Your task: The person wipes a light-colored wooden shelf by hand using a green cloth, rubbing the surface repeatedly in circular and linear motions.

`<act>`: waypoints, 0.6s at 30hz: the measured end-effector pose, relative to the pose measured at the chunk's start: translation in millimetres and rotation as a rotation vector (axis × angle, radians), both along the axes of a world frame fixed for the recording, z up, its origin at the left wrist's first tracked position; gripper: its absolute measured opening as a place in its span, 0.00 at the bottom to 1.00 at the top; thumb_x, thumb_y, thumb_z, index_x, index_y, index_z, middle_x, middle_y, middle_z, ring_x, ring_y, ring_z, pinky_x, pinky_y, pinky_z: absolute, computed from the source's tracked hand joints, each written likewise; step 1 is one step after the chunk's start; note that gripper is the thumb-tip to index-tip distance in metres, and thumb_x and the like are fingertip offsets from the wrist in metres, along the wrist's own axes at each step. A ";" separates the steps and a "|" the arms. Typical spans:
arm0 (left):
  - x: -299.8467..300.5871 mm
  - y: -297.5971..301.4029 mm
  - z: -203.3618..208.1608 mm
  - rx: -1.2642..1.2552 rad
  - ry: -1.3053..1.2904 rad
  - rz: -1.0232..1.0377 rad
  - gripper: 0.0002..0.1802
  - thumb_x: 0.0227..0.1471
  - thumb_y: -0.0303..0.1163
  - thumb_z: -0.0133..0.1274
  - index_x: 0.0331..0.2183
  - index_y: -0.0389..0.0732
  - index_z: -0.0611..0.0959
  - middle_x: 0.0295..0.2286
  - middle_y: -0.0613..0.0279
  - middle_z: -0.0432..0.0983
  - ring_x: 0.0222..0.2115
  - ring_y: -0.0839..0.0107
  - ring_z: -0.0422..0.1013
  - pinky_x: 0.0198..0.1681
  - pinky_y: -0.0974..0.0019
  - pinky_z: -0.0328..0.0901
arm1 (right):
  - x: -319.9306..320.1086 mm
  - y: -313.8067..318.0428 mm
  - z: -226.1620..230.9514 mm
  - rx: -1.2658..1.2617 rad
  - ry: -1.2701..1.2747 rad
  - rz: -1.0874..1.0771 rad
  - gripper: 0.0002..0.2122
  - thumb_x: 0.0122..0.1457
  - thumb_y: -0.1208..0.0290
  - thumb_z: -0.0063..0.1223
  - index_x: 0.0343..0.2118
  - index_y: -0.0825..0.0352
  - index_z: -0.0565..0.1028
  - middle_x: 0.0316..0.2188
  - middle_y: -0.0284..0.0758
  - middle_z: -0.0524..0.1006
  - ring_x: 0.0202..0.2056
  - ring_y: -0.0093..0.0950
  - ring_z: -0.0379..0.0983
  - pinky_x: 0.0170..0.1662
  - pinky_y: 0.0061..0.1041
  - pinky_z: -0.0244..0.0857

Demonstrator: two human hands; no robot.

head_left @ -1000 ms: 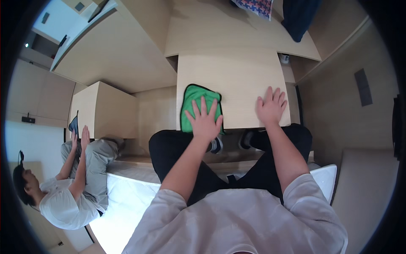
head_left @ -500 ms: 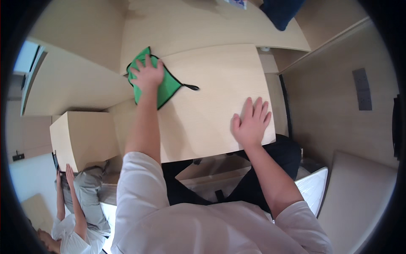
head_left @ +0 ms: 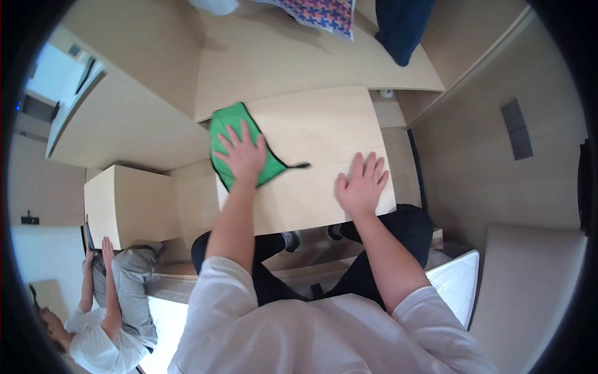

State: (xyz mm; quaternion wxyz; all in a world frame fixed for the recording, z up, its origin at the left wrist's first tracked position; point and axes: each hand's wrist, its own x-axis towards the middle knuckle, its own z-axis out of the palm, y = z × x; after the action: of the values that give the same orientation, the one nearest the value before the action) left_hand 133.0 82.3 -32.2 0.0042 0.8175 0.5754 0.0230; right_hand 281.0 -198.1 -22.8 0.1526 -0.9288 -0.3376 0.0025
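Note:
A green cloth with black edging and a small black loop lies on the left part of a pale wooden tabletop. My left hand presses flat on the cloth, fingers spread. Toward the tabletop's right edge, my right hand rests palm down on the bare wood, its fingers stretched out. Part of the cloth is hidden under my left hand.
Behind the tabletop runs a wooden surface with a patterned bag and dark blue fabric. At left, another person has hands by a wooden box-shaped unit. Wall sockets sit at right.
My left hand and the green cloth have slid nearer to me along the tabletop's left side. The view has tilted, showing more of the patterned bag. My right hand stays on the wood.

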 end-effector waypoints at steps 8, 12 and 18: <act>-79.4 -192.5 12.9 0.002 -0.081 -0.171 0.44 0.65 0.60 0.47 0.75 0.56 0.59 0.74 0.40 0.48 0.74 0.31 0.40 0.68 0.13 0.34 | 9.8 -6.0 -3.5 0.012 -0.064 -0.003 0.34 0.65 0.53 0.51 0.72 0.63 0.64 0.74 0.55 0.57 0.76 0.58 0.45 0.76 0.62 0.35; -109.4 -235.1 19.1 -0.088 -0.080 -0.223 0.42 0.66 0.58 0.48 0.75 0.56 0.60 0.75 0.42 0.44 0.74 0.31 0.39 0.68 0.13 0.35 | 8.7 -8.8 -9.9 -0.014 -0.067 0.012 0.33 0.67 0.53 0.49 0.73 0.62 0.63 0.75 0.54 0.56 0.76 0.57 0.43 0.76 0.60 0.35; -88.4 -184.0 22.2 -0.073 -0.045 -0.258 0.42 0.65 0.59 0.48 0.75 0.63 0.59 0.75 0.42 0.44 0.74 0.29 0.38 0.66 0.11 0.35 | 13.7 -11.9 -9.6 -0.041 -0.059 -0.012 0.33 0.69 0.53 0.48 0.74 0.60 0.62 0.76 0.53 0.54 0.77 0.56 0.42 0.76 0.60 0.34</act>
State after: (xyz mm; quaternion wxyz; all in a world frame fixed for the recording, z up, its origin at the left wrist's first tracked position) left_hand 44.6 -101.7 -10.0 0.0501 0.8832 0.4658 0.0197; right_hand 294.7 -210.0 -32.4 0.1237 -0.9334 -0.3363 -0.0191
